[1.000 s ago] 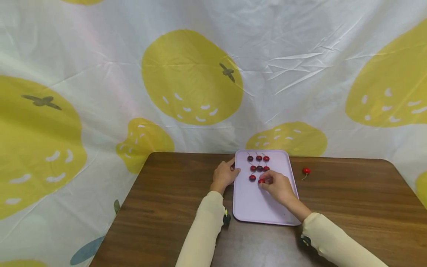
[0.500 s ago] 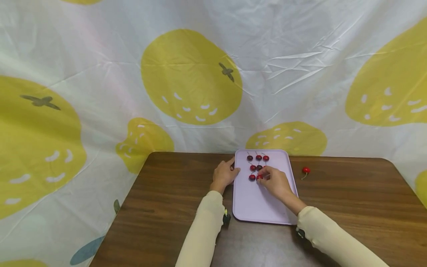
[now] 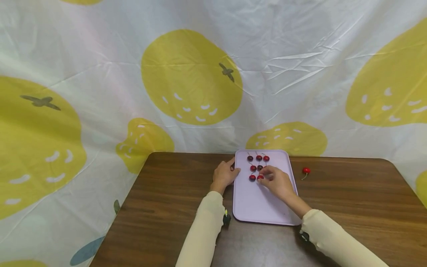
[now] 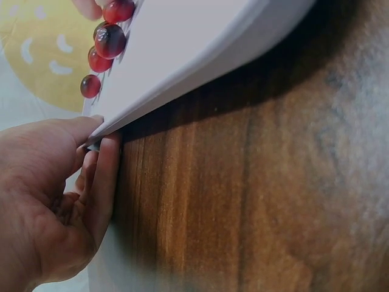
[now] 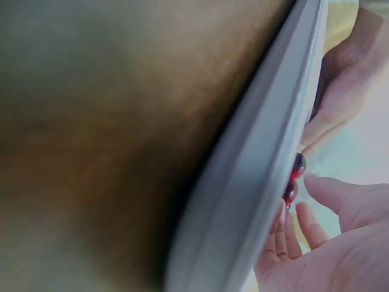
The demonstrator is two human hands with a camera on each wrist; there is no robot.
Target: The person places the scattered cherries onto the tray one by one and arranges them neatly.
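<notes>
The lilac tray (image 3: 263,207) lies on the wooden table. My left hand (image 3: 224,174) grips its left edge; the left wrist view shows the thumb (image 4: 85,126) on top of the rim and the fingers (image 4: 108,164) below. Rows of dark red cherries (image 3: 258,158) with thin stems sit in the tray's far half. My right hand (image 3: 277,182) is over the tray, its thumb and fingertips around a red cherry (image 3: 260,178) beside another cherry (image 3: 252,178) in the nearest row. In the right wrist view a small gap shows between thumb (image 5: 328,190) and cherry; the fingers look loosened.
One bright red cherry (image 3: 306,170) with a stem lies on the wooden table (image 3: 350,196), right of the tray. Behind the table's far edge hangs a white cloth (image 3: 290,85) printed with large yellow fruit.
The right hand carried the cherry a little forward and left, beside its neighbour. Since then the right forearm has drawn back slightly while the cherry stays almost in place. The left hand keeps still.
</notes>
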